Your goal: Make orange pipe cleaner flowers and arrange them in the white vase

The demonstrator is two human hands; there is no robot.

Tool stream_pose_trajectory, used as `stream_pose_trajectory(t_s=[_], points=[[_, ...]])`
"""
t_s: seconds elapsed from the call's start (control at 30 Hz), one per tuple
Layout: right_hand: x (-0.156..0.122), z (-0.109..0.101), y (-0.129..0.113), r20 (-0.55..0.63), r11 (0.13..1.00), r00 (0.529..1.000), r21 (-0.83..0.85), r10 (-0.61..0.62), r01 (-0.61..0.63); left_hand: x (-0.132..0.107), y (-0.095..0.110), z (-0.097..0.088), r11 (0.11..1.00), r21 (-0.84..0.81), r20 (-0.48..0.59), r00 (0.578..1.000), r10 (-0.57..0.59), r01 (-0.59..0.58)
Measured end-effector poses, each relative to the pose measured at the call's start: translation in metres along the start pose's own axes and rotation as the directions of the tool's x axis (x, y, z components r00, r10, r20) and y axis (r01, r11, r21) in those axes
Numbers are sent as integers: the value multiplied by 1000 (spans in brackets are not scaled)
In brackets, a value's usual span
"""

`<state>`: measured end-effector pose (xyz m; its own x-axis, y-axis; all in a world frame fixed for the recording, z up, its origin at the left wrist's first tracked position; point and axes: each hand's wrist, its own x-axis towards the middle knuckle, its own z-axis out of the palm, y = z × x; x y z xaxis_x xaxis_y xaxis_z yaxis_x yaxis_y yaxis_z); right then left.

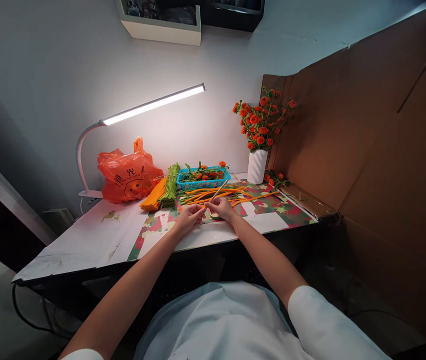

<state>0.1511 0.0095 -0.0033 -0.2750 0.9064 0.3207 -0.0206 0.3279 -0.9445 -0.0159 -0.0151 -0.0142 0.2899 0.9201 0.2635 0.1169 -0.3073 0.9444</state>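
My left hand (190, 218) and my right hand (222, 208) meet over the near part of the table, fingertips almost touching. A thin pale stick (220, 187) slants up out of my right hand, which is closed on it. My left fingers are pinched together at the stick's lower end; whatever they hold is too small to make out. Just beyond the hands lie loose orange chenille stems (246, 189), with some green ones among them. Partly hidden under my right hand is a small round object (215, 216), perhaps a roll of tape.
Behind are a blue basket (188, 185) of orange flowers, a green stem bundle (170, 187), an orange bundle (154, 195) and an orange plastic bag (128, 175). A white vase (257, 167) of orange flowers stands right, beside a cardboard wall (366, 125). A lit lamp (154, 104) overhangs the table.
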Motion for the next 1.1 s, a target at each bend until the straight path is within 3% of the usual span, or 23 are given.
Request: stream_pose_trajectory(t_s=[0.13, 0.27, 0.4, 0.5, 0.7, 0.83, 1.1], points=[[-1, -1, -3, 88, 999, 996, 38, -9, 6, 1, 2, -3, 985, -128, 35, 993, -112, 115], [-1, -1, -2, 150, 995, 988, 91, -45, 32, 2, 1, -6, 945, -278, 101, 984, -150, 173], [0, 0, 1, 146, 995, 986, 69, -82, 73, 2, -2, -4, 935, -275, 177, 968, -180, 224], [1, 0, 3, 92, 997, 993, 47, -69, 65, 2, -3, -1, 952, -232, 176, 971, -159, 198], [2, 0, 7, 50, 997, 997, -27, -66, 67, 2, -1, 1, 996, -80, 106, 994, -30, 38], [3, 0, 8, 20, 999, 999, -13, -40, 41, 1, 0, -1, 997, -60, 85, 996, -40, 45], [-3, -2, -3, 138, 993, 989, 106, -62, 48, -3, 8, -4, 911, -358, 151, 975, -161, 206]])
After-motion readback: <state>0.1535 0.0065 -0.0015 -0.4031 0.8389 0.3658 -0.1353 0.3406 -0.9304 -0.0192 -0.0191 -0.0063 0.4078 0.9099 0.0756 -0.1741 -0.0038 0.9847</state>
